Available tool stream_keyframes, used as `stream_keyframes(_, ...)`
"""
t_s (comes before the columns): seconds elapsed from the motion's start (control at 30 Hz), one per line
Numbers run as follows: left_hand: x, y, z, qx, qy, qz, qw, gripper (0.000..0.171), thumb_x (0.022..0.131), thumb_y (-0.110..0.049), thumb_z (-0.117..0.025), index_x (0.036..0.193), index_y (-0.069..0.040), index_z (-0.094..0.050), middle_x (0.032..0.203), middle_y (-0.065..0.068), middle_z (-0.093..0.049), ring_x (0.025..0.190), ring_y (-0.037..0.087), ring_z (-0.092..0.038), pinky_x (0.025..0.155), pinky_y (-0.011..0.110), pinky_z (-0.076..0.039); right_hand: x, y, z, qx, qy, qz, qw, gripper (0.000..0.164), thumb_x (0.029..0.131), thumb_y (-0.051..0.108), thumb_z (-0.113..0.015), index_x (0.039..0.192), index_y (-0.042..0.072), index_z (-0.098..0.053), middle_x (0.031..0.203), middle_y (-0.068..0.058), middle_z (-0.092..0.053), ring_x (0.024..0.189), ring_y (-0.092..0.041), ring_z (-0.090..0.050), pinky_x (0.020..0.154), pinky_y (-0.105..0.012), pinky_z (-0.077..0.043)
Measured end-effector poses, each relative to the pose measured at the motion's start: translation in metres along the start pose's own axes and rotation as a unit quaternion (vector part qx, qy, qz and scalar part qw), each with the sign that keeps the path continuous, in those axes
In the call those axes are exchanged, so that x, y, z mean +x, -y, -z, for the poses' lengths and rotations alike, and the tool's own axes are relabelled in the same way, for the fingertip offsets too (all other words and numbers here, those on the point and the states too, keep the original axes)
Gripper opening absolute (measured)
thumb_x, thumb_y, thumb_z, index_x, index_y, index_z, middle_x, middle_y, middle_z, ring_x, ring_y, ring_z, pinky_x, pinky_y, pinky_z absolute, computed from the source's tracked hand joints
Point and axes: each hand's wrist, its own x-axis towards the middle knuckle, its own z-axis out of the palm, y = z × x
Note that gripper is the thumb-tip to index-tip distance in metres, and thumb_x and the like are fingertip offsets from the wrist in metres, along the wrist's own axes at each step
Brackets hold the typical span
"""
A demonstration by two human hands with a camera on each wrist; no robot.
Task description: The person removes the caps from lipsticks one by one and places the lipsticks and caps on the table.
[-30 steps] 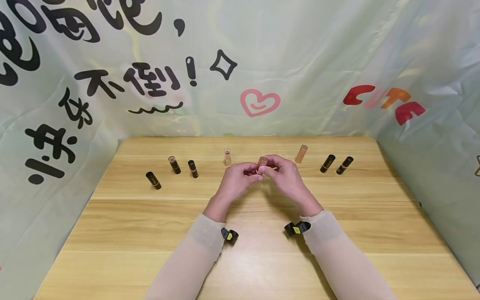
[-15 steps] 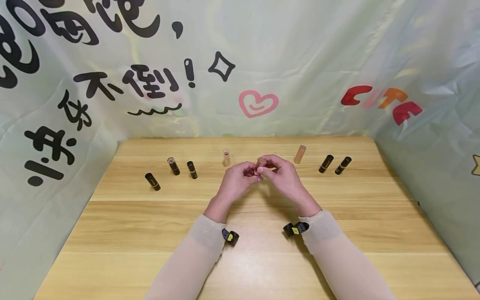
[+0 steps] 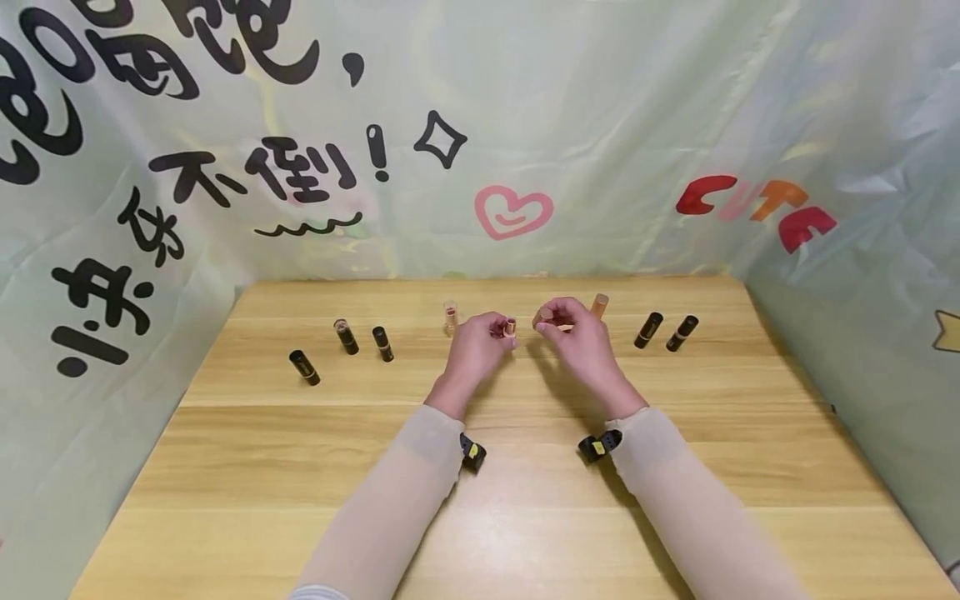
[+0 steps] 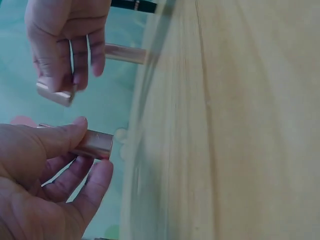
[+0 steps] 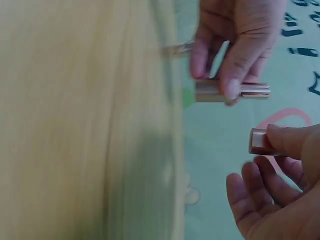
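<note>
My left hand [image 3: 477,343] pinches the rose-gold base of a lipstick [image 5: 206,91] between thumb and fingers, over the back middle of the table. In the left wrist view the lower end of this base [image 4: 97,144] sticks out past the fingertips. To its right, my right hand [image 3: 583,340] pinches a rose-gold lipstick cap [image 5: 259,141] by thumb and fingertips, its other fingers loosely spread. A gap separates cap and base. Behind the right hand stands another rose-gold lipstick [image 3: 600,305], partly covered by it. A clear-capped lipstick [image 3: 451,319] stands just beyond the left hand.
On the left of the wooden table [image 3: 262,467] stand several black lipsticks, one of them [image 3: 304,367] nearest the front. Two more black lipsticks, one [image 3: 648,330] beside the other [image 3: 682,333], stand at the right. A printed cloth [image 3: 615,125] hangs round the table's back and sides.
The hands were together on one closed lipstick. Now the cap is off: my right hand has drawn it away to the right, while my left hand keeps the base.
</note>
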Motion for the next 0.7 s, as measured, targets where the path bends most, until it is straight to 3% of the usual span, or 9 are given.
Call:
stream_keyframes(0.13,0.009,-0.001,-0.007,0.007,0.008,0.016,0.9998,0.017,0.092,-0.016,-0.084,0.107,-0.013,-0.077,0.099,0.002,-0.078,0.093,0.020,-0.071,0.087,0.038,-0.058,0.007,-0.011,0.001,-0.058,0.038,-0.018,0.997,0.020,0.100,0.011,-0.073,0.118,0.007,-0.066,0.110,-0.011,-0.071,0.102,-0.029,-0.067,0.088,-0.043,-0.055)
stream_keyframes(0.33,0.013,-0.002,-0.019,0.030,0.027,0.026,0.9988,0.013,0.093,-0.017,-0.083,0.103,-0.015,-0.076,0.093,-0.001,-0.074,0.087,0.017,-0.066,0.083,0.035,-0.056,0.012,-0.021,-0.001,-0.125,0.081,-0.040,0.988,0.017,0.099,0.011,-0.074,0.113,0.007,-0.065,0.106,-0.011,-0.072,0.100,-0.029,-0.070,0.089,-0.045,-0.056)
stream_keyframes(0.7,0.014,-0.004,-0.027,0.052,0.042,0.011,0.9977,0.023,0.095,-0.013,-0.080,0.118,-0.011,-0.075,0.103,0.002,-0.076,0.096,0.019,-0.069,0.090,0.036,-0.058,0.014,-0.023,0.003,-0.173,0.096,-0.039,0.979,0.015,0.099,0.015,-0.075,0.108,0.008,-0.065,0.104,-0.010,-0.073,0.096,-0.028,-0.069,0.088,-0.045,-0.055)
